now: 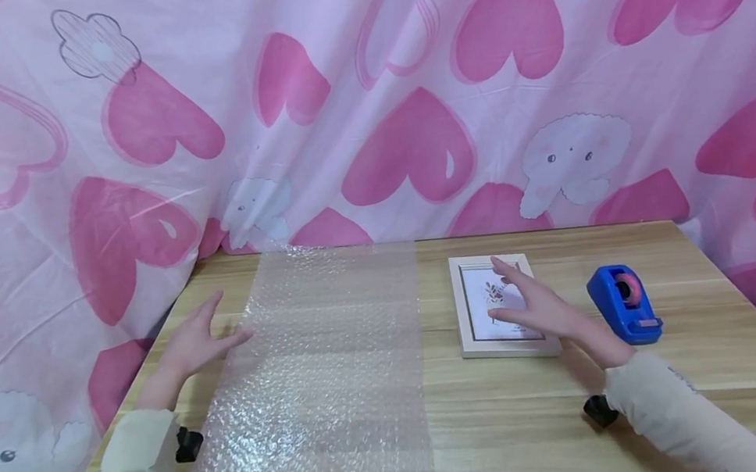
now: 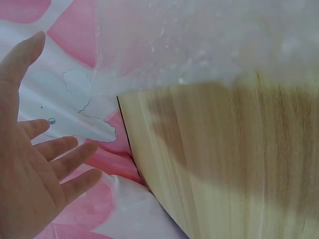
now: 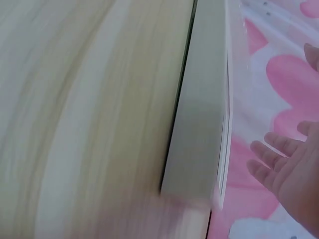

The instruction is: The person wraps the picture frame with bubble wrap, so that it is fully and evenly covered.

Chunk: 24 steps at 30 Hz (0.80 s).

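A sheet of bubble wrap point(image 1: 337, 367) lies flat over the left and middle of the wooden table. My left hand point(image 1: 196, 341) hovers by its left edge, thumb and fingers spread, holding nothing; the left wrist view shows the same hand point(image 2: 45, 154) with its palm bare. To the right lies a picture frame point(image 1: 474, 349) with a pale border and a plant print, and its side point(image 3: 197, 109) fills the middle of the right wrist view. Above the frame is my right hand point(image 1: 535, 307), fingers apart and nothing held; part of the frame is hidden behind it.
A blue tape dispenser point(image 1: 614, 309) with a pink roll stands right of the picture frame. Behind the wooden table point(image 1: 500, 426) hangs a pink curtain point(image 1: 363, 112) with hearts and white animals, which also runs along the table's left and right sides.
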Available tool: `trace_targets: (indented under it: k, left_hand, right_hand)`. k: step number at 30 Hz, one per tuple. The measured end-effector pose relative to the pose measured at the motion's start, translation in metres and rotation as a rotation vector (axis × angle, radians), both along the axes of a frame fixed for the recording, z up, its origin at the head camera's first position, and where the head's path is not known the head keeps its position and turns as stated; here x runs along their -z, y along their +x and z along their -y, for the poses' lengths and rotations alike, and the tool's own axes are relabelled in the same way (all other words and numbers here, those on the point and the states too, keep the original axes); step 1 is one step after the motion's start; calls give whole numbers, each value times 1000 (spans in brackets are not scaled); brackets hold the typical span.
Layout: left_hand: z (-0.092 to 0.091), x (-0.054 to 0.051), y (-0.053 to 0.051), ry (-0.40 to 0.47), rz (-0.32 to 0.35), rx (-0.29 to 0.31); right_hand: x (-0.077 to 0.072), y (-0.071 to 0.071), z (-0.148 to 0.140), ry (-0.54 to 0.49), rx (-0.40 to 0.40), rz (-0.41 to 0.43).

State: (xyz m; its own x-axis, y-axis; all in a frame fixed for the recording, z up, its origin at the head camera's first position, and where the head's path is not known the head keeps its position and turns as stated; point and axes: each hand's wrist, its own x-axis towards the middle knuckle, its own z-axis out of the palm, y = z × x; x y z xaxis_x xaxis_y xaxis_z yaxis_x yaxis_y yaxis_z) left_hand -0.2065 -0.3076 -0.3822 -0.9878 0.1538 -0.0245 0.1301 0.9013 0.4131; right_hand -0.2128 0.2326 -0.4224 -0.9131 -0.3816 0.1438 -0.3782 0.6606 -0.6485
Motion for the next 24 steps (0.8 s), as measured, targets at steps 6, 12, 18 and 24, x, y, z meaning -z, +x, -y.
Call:
trace_targets:
  k: [6,12,18,24]
  left_hand:
    - [2,5,1,78,37,10]
    - [2,9,3,144,83,36]
    - [0,16,2,200,132,55]
    - [0,26,2,224,165,39]
  right_hand:
    - [1,-2,24,-192,-37,83]
    - [3,-6,49,-347,-14,199]
    - [8,-7,71,-417,-25,295]
    - [13,-6,88,-445,-55,343]
